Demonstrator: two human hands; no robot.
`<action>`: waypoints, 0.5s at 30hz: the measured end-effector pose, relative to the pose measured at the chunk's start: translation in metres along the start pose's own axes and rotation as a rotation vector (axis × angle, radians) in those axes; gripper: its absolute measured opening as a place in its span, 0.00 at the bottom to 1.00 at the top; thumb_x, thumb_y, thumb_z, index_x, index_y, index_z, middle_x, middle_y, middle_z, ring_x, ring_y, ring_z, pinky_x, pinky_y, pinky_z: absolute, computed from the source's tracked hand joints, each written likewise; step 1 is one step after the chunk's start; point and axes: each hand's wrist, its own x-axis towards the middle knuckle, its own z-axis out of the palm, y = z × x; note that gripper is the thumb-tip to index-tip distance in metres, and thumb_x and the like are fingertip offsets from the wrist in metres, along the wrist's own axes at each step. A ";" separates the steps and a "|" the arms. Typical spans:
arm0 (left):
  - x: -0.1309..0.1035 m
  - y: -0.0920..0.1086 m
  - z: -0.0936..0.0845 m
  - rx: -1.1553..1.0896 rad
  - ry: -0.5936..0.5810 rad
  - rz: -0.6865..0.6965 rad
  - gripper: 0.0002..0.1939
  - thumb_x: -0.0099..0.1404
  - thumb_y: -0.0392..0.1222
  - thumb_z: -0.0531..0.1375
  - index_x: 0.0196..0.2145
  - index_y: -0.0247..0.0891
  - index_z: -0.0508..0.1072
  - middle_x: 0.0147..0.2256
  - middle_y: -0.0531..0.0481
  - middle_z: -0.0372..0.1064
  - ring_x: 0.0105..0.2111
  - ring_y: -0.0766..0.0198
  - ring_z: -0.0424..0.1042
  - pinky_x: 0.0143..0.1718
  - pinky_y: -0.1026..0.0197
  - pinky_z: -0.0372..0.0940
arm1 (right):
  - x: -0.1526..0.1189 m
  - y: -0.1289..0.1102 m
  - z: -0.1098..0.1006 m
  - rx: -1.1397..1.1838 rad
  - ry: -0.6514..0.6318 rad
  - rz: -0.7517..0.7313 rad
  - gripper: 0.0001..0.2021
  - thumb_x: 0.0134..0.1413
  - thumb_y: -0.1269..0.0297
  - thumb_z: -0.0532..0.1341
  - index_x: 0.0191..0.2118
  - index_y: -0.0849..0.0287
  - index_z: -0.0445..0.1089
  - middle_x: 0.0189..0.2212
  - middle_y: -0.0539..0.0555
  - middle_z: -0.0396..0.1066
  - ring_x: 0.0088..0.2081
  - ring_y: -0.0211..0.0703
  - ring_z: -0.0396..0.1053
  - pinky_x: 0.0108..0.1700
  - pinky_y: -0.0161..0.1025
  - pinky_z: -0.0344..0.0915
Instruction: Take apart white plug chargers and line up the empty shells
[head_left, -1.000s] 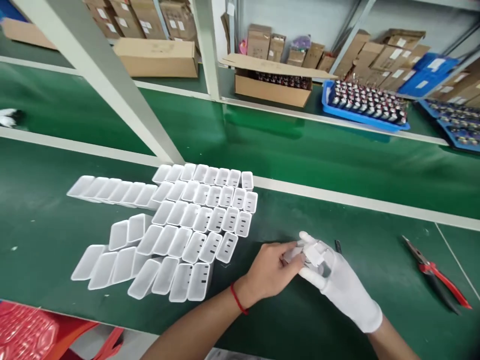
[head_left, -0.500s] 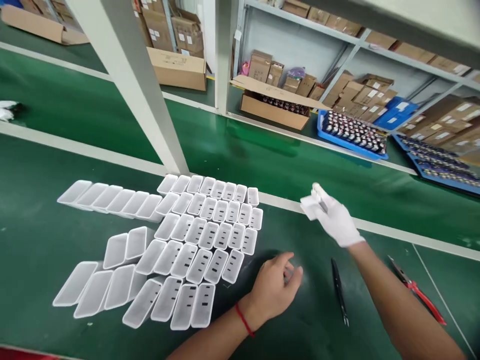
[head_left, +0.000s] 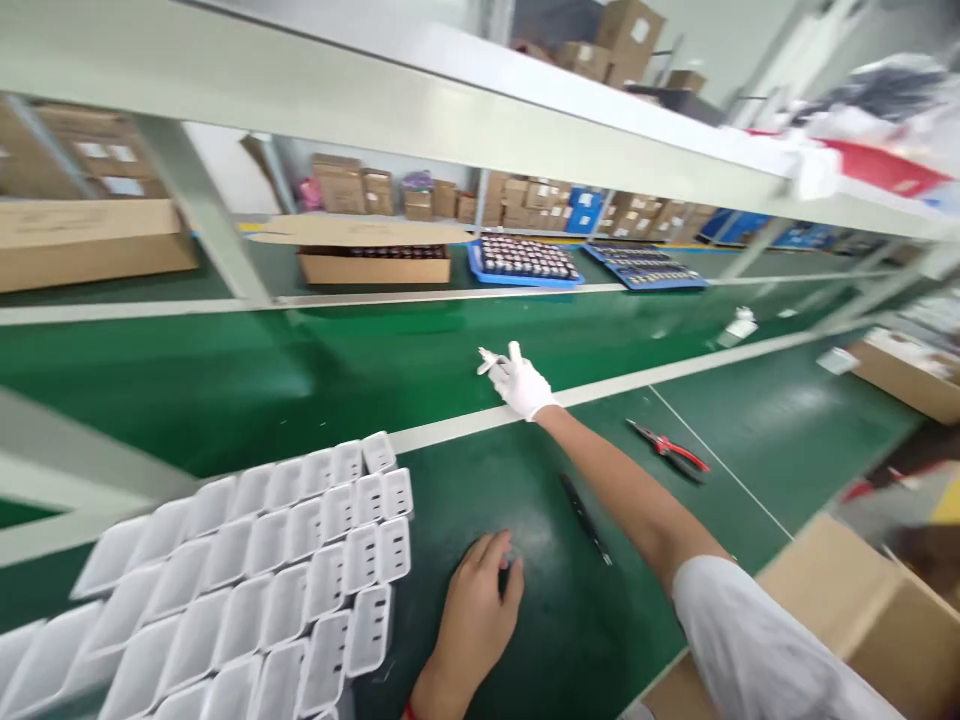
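My right hand [head_left: 521, 386], in a white glove, reaches over the green conveyor belt [head_left: 420, 350]. Its fingers are bent around a small whitish part [head_left: 487, 361], blurred, whose kind I cannot make out. My bare left hand [head_left: 480, 610] lies low over the green table, thumb apart from the loosely curved fingers, nothing seen in it. Left of it stand rows of white plastic boxes [head_left: 367, 630], several with small dark slots. Black tweezers [head_left: 585, 518] lie under my right forearm, and red-handled pliers [head_left: 667, 448] farther right.
Across the belt are an open carton [head_left: 375, 268], a blue tray [head_left: 525, 262] of small parts and another blue tray [head_left: 645, 266]. A pale shelf beam [head_left: 375, 110] crosses above. A white item [head_left: 739, 326] sits on the belt, and a cardboard box [head_left: 862, 610] at lower right.
The view has swung to the right and up, bringing more belt and shelf into sight. My right hand has moved farther out over the belt. My left hand stays beside the boxes.
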 end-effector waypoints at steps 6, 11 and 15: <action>0.008 -0.016 -0.001 0.030 0.024 0.005 0.21 0.69 0.50 0.50 0.49 0.35 0.73 0.40 0.42 0.75 0.30 0.61 0.76 0.34 0.58 0.74 | -0.106 0.035 -0.023 0.034 0.039 -0.171 0.34 0.58 0.59 0.59 0.68 0.60 0.51 0.62 0.65 0.59 0.59 0.54 0.63 0.57 0.47 0.64; 0.006 -0.020 -0.013 0.100 0.017 0.014 0.21 0.63 0.55 0.54 0.44 0.39 0.76 0.40 0.44 0.78 0.29 0.60 0.77 0.26 0.63 0.73 | -0.222 0.091 -0.059 0.029 -0.030 -0.355 0.18 0.61 0.56 0.56 0.56 0.49 0.70 0.47 0.52 0.76 0.41 0.43 0.75 0.40 0.37 0.70; 0.003 -0.005 -0.006 0.229 -0.017 0.050 0.16 0.65 0.54 0.55 0.44 0.47 0.77 0.42 0.48 0.78 0.33 0.56 0.78 0.24 0.62 0.73 | -0.296 0.174 -0.107 -0.060 0.295 0.009 0.15 0.63 0.56 0.54 0.47 0.51 0.76 0.31 0.51 0.77 0.31 0.41 0.74 0.33 0.36 0.67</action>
